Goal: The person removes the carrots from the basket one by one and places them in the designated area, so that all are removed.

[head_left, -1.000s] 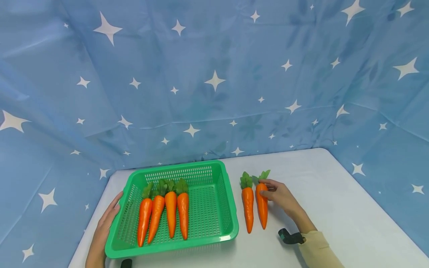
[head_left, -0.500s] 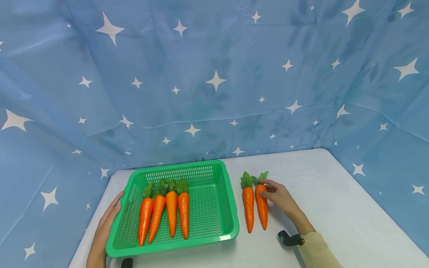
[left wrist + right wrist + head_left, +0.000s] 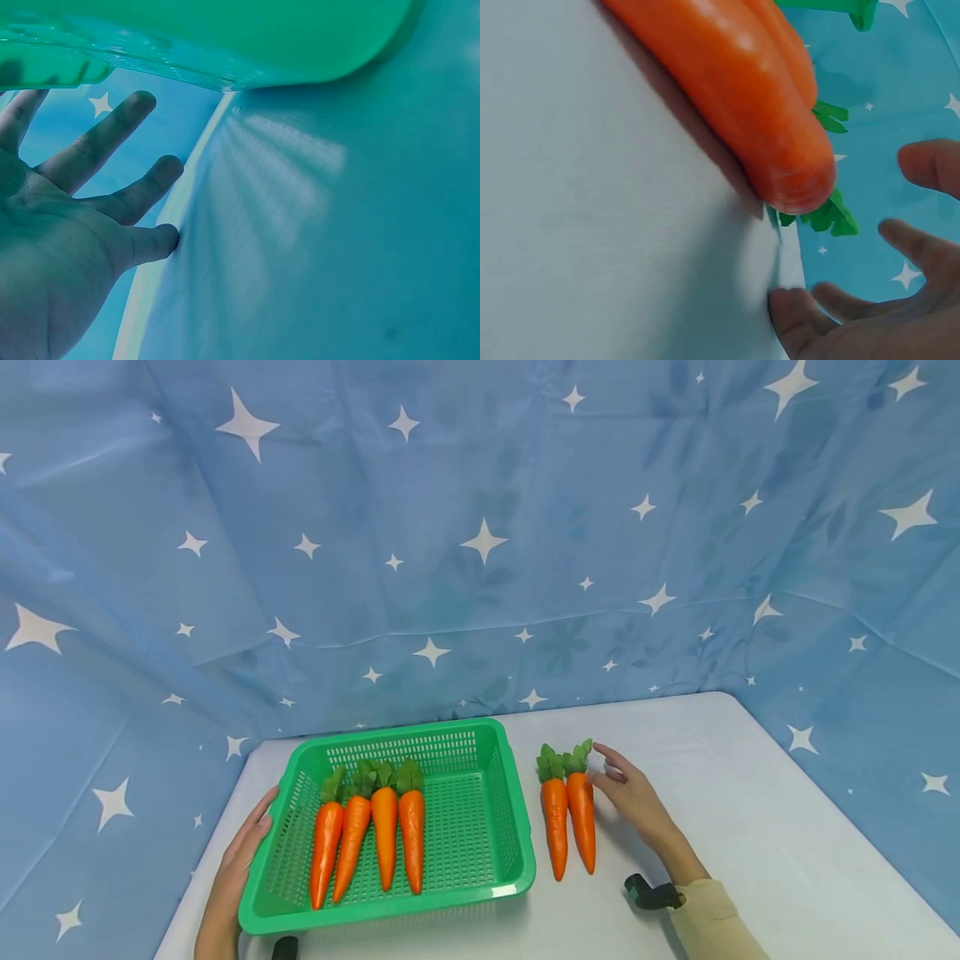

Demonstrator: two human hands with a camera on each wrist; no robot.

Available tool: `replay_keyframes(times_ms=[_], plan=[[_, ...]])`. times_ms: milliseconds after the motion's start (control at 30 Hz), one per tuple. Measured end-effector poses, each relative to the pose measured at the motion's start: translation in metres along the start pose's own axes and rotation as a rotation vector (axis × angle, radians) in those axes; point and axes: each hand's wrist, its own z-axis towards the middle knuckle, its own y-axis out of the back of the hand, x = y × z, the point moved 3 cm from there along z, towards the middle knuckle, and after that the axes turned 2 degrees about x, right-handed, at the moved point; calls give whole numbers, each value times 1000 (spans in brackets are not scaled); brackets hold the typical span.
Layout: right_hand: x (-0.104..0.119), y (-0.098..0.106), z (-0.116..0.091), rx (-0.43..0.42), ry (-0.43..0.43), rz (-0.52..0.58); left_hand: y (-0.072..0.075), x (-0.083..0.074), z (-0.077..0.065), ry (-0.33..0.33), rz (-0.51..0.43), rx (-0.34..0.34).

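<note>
Two carrots with green leafy tops lie side by side on the white table: a left carrot [image 3: 555, 827] and a right carrot [image 3: 582, 822]. My right hand [image 3: 633, 793] is just right of the right carrot's top, fingers spread and holding nothing. In the right wrist view a gap shows between the fingers and that carrot [image 3: 742, 90]. On the left, my left hand [image 3: 234, 868] rests along the outer left side of a green plastic basket [image 3: 465, 827]. Its fingers [image 3: 105, 142] are extended beneath the rim in the left wrist view. Several carrots [image 3: 384, 835] lie in the basket's left half.
The white table [image 3: 720, 760] runs right from the carrots. A blue cloth with white stars [image 3: 480, 593] hangs behind and at both sides. A black wrist camera [image 3: 651, 893] sits by the right sleeve [image 3: 712, 918].
The right carrot has moved left, its leaves now beside the other carrot's. My right hand has let go of it and its fingers have spread away to the right. The left hand stays at the basket.
</note>
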Motion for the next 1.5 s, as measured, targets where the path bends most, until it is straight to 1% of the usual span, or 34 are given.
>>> replay_keyframes(times_ms=[167, 333, 467, 633, 767, 867, 1000, 1100, 1267, 1400, 1500], plan=[[6, 7, 4, -25, 14, 5, 0, -1, 2, 7, 20, -34], [15, 13, 6, -49, 11, 19, -3, -2, 2, 40, 8, -32], [25, 18, 7, -73, 32, 35, -6, -3, 3, 64, 4, -40], [41, 19, 11, -94, 73, 80, -6, -5, 5, 61, 21, -41], [56, 14, 14, -99, 119, 121, -4, -6, 4, 61, 47, -48], [67, 9, 16, -104, 169, 158, -3, -7, 3, 64, 45, -50], [82, 3, 19, -78, 232, 221, -2, -6, 3, 79, 44, -42], [95, -4, 21, -48, 258, 262, -1, -5, 2, 84, 46, -35], [122, -15, 25, 17, 292, 329, -1, -4, 1, 72, 40, -37], [142, -26, 27, 59, 285, 335, -2, -3, 0, 70, 33, -41], [154, -35, 27, 84, 303, 321, -2, -3, -1, 69, 21, -41]])
